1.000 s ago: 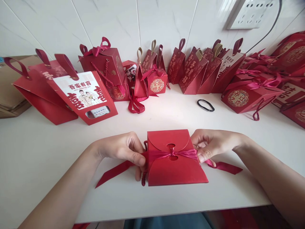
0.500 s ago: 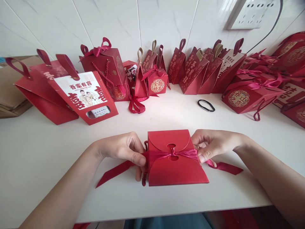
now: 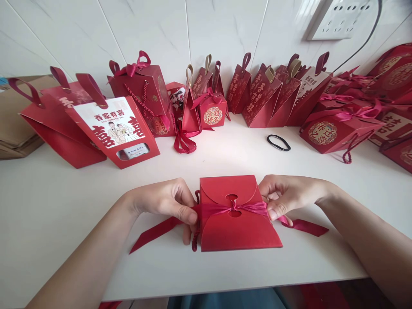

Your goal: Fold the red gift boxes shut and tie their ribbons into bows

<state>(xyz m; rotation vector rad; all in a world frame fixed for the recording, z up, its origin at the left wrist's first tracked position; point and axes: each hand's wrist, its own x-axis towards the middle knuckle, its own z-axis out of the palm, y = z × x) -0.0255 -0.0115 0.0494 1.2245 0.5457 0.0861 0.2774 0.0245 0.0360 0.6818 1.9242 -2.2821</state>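
A red gift box (image 3: 238, 236) rests on the white table between my hands, its two rounded flaps meeting on top. Across it runs a crimson ribbon (image 3: 219, 209), knotted once at the middle slot. My left hand (image 3: 175, 201) pinches the ribbon at the box's left side, and a loose tail trails out to the left. On the other side, my right hand (image 3: 283, 197) grips the ribbon between thumb and fingers, its tail lying to the right. Twisted red cord (image 3: 195, 242) shows at the box's left edge, partly hidden by my left fingers.
Several red gift boxes with loops and bows line the wall; the nearest left one (image 3: 128, 133) bears a printed couple. A black elastic band (image 3: 278, 142) lies behind my right hand. Brown cardboard (image 3: 19, 120) sits far left, and a power socket (image 3: 341, 19) is on the tiled wall.
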